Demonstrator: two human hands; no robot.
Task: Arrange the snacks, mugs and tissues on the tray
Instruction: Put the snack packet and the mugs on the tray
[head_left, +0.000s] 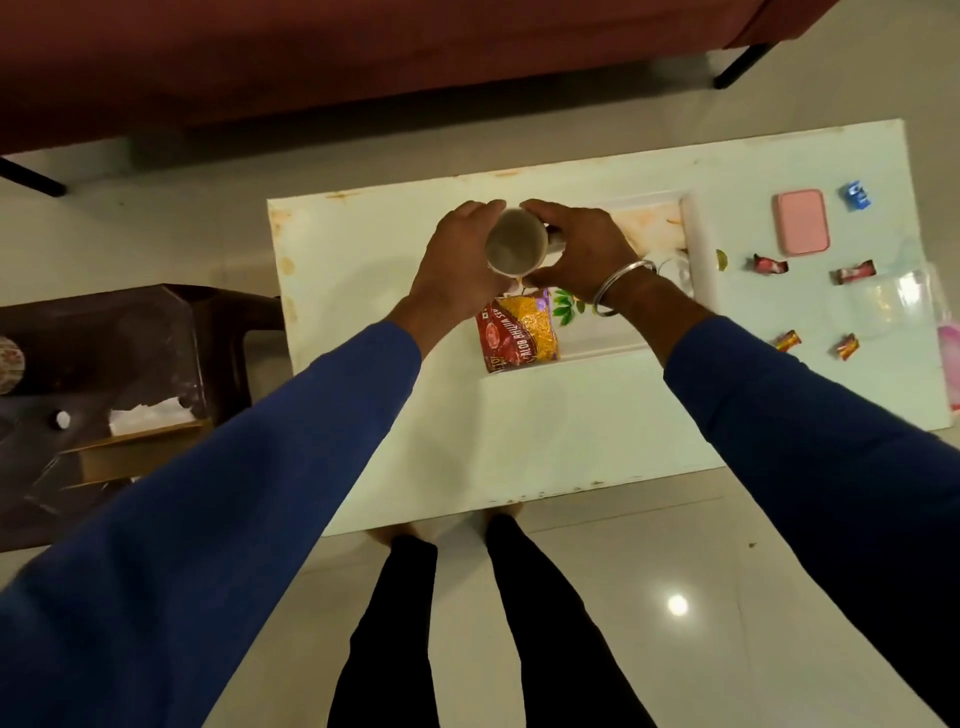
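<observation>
Above tray (698, 244), both hands — left hand (457, 260), right hand (576, 249) — clasp mug (517, 241); snack packet (519, 332) beneath, candies (770, 265) well right.

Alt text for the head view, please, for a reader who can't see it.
Both hands, left hand and right hand, hold a mug above a white tray on a white table. A snack packet lies on the tray; wrapped candies lie right.

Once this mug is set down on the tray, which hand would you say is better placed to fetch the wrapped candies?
Probably the right hand. Both hands grip the mug, the left hand opposite, but the candies lie on the table to the person's right, beyond the tray, so the left would have to cross over.
</observation>
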